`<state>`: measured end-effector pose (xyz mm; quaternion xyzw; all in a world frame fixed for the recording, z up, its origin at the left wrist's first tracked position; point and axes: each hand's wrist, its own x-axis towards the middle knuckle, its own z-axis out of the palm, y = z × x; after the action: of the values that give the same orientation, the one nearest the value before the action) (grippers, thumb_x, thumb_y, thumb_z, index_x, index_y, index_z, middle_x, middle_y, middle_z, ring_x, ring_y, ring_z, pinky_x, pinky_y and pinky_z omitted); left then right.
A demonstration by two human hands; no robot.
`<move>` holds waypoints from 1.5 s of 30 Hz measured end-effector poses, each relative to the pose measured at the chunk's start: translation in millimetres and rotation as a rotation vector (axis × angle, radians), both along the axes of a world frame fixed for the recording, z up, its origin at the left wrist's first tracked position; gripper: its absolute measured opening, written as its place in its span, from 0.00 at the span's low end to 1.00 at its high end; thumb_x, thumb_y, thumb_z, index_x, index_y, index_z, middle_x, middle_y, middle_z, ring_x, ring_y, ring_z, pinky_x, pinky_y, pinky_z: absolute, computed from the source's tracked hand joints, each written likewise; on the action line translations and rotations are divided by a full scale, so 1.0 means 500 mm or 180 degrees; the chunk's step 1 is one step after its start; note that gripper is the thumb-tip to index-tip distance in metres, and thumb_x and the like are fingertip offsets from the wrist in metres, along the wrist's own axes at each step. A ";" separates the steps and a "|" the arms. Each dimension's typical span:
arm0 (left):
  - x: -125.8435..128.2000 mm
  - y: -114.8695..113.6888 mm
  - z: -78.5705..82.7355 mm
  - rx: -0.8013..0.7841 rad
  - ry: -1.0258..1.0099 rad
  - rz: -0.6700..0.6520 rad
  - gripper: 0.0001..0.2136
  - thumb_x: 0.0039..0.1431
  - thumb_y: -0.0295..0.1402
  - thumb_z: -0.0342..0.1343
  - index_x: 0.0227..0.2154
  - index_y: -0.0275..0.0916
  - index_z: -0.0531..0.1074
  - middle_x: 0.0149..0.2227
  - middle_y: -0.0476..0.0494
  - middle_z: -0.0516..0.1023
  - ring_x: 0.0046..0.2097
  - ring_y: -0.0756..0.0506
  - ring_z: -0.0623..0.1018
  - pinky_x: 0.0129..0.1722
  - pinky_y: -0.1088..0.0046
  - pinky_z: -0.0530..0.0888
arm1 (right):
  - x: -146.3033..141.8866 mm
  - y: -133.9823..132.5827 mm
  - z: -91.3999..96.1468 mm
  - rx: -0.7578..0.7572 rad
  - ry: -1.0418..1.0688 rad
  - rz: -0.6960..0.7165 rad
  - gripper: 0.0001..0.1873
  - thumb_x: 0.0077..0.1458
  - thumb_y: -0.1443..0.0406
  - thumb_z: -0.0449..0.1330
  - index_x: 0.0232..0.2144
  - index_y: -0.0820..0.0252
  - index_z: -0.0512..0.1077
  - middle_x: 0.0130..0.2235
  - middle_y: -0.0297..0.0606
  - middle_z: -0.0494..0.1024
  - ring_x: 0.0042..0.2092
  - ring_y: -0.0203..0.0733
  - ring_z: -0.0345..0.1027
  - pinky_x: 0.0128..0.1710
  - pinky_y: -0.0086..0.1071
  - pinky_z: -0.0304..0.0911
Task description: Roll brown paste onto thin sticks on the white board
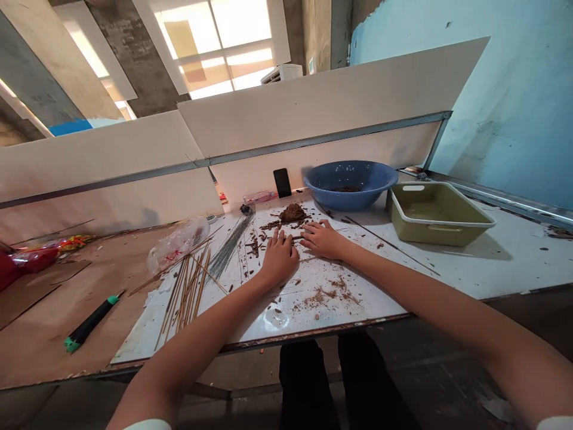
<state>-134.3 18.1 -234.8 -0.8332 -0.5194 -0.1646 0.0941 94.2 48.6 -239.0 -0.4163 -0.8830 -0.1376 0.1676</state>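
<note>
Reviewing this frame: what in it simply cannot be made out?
- Head view: whatever lies under the left hand and right hand; the flat palms cover it.
- Blue basin: dark residue inside, too small to identify.
- Red item at the left edge: cut off by the frame.
- Black-and-green tool: its ends are too small to tell what kind of tool it is.

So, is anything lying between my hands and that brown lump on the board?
Nothing bulky. Only scattered brown crumbs lie on the white board between the left hand, the right hand and the brown lump.
</note>
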 end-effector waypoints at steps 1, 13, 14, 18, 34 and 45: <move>0.000 0.000 0.000 -0.0036 -0.0002 0.0049 0.23 0.76 0.34 0.52 0.68 0.34 0.75 0.77 0.28 0.70 0.83 0.31 0.58 0.79 0.45 0.65 | 0.000 0.000 -0.001 -0.0009 -0.0007 -0.0073 0.21 0.81 0.55 0.55 0.61 0.55 0.82 0.68 0.55 0.80 0.71 0.63 0.68 0.67 0.59 0.58; -0.001 -0.003 0.005 -0.0081 -0.0046 0.0078 0.24 0.77 0.36 0.50 0.69 0.33 0.74 0.78 0.28 0.68 0.85 0.27 0.50 0.81 0.36 0.59 | 0.003 -0.009 0.013 -0.0224 -0.0012 -0.0172 0.23 0.81 0.53 0.53 0.63 0.53 0.82 0.69 0.55 0.79 0.70 0.66 0.68 0.66 0.62 0.59; -0.001 -0.003 0.006 -0.0060 -0.0042 0.0063 0.23 0.77 0.35 0.51 0.67 0.33 0.76 0.77 0.27 0.69 0.85 0.27 0.50 0.81 0.36 0.58 | 0.003 -0.008 0.012 -0.0231 -0.0017 -0.0132 0.22 0.81 0.54 0.53 0.62 0.52 0.82 0.69 0.54 0.80 0.70 0.66 0.68 0.66 0.61 0.58; 0.000 -0.005 0.010 0.0093 -0.0035 -0.0039 0.19 0.75 0.34 0.51 0.59 0.33 0.82 0.76 0.28 0.71 0.85 0.28 0.51 0.82 0.38 0.57 | 0.000 -0.008 0.015 -0.0202 0.0124 0.0127 0.22 0.82 0.56 0.52 0.52 0.53 0.86 0.66 0.51 0.83 0.71 0.61 0.68 0.70 0.58 0.55; -0.004 -0.007 0.014 0.0071 -0.0021 0.0093 0.22 0.74 0.35 0.52 0.65 0.33 0.79 0.74 0.26 0.74 0.83 0.27 0.56 0.80 0.33 0.59 | -0.003 -0.014 0.016 -0.0335 0.0209 -0.0378 0.24 0.82 0.53 0.52 0.62 0.54 0.82 0.67 0.55 0.81 0.69 0.64 0.70 0.65 0.57 0.60; -0.005 -0.008 0.017 0.0175 -0.0038 0.0284 0.24 0.75 0.37 0.50 0.66 0.33 0.78 0.74 0.28 0.74 0.84 0.27 0.54 0.80 0.38 0.59 | -0.002 -0.011 0.018 -0.0391 0.0383 -0.0497 0.24 0.82 0.53 0.51 0.55 0.52 0.86 0.68 0.50 0.82 0.71 0.63 0.69 0.67 0.59 0.60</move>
<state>-136.6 14.0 -226.2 -0.8053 -0.5519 -0.1795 0.1211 93.1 43.1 -230.1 -0.5008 -0.8430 -0.0706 0.1833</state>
